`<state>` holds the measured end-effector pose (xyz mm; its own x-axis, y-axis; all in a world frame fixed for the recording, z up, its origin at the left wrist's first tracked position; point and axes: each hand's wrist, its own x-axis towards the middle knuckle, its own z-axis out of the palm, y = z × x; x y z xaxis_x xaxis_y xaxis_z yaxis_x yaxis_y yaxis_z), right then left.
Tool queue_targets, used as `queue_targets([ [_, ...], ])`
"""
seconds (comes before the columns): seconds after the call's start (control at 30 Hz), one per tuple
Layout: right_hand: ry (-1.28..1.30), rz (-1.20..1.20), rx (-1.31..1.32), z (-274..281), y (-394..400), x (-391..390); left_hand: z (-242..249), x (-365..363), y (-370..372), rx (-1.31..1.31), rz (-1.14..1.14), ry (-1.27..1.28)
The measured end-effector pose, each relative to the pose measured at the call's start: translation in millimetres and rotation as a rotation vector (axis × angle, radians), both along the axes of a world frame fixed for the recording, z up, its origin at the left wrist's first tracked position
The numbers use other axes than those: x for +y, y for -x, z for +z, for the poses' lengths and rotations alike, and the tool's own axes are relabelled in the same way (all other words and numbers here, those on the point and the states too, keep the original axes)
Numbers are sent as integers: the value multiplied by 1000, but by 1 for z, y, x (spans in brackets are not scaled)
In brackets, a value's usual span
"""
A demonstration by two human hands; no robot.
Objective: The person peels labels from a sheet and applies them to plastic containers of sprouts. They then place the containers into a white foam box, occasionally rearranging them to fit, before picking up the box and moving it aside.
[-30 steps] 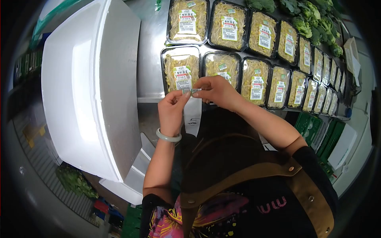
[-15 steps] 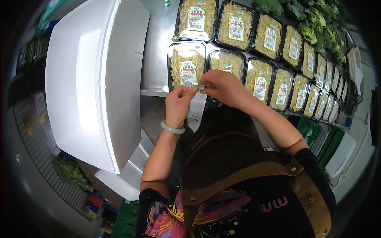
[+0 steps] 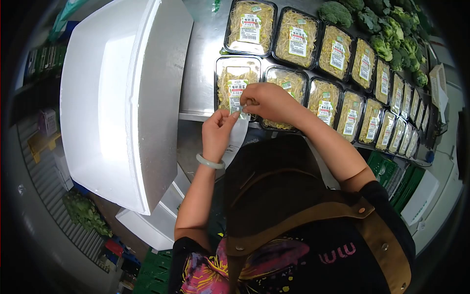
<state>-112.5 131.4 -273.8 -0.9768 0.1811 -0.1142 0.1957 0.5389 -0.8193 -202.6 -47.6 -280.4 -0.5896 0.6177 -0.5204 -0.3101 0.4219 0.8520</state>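
My left hand (image 3: pixel 215 131), with a pale bangle at the wrist, pinches a white strip of label stickers (image 3: pixel 238 132) that hangs down in front of the apron. My right hand (image 3: pixel 270 102) is closed in a pinch at the strip's upper end, at a small green-and-white sticker (image 3: pixel 241 109). Its fingertips partly hide the sticker. Both hands are over the front edge of a clear-lidded tray of bean sprouts (image 3: pixel 247 72), which bears a large printed label. A second sprout tray (image 3: pixel 274 76) lies right beside it, partly behind my right hand.
Two rows of packed sprout trays (image 3: pixel 337 51) run rightward along the metal table (image 3: pixel 199 63). Broccoli (image 3: pixel 335 13) is heaped at the back right. A large white foam box (image 3: pixel 105 108) stands at the left. Green crates (image 3: pixel 382 166) are below the table's right side.
The view has shifted slightly, so the trays appear farther right and lower. My hands have come closer together at the strip's top, the right fingers now nearer the left thumb.
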Motion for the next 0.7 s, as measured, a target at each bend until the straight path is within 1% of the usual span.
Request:
queue_targets([
  [0.1, 69, 122, -176, 5, 3, 1, -8, -8, 1, 16, -11, 12],
  [0.2, 209, 54, -173, 4, 3, 0, -11, -14, 1, 11, 16, 15],
  [0.3, 231, -29, -32, 1, 5, -5, -6, -16, 2, 4, -7, 7],
  [0.4, 169, 114, -78, -2, 7, -9, -8, -18, 2, 38, -46, -12],
  [0.47, 169, 103, -114, 0, 7, -9, -14, -19, 2, 48, -50, -14],
  [0.5, 168, 97, -132, 0, 8, -9, -17, -19, 2, 35, -11, -1],
  [0.6, 445, -304, -137, -11, 11, -4, -19, -20, 5, -13, 88, 22],
  [0.7, 537, -663, -109, -30, 32, 7, -13, -19, 8, -71, 114, 5],
])
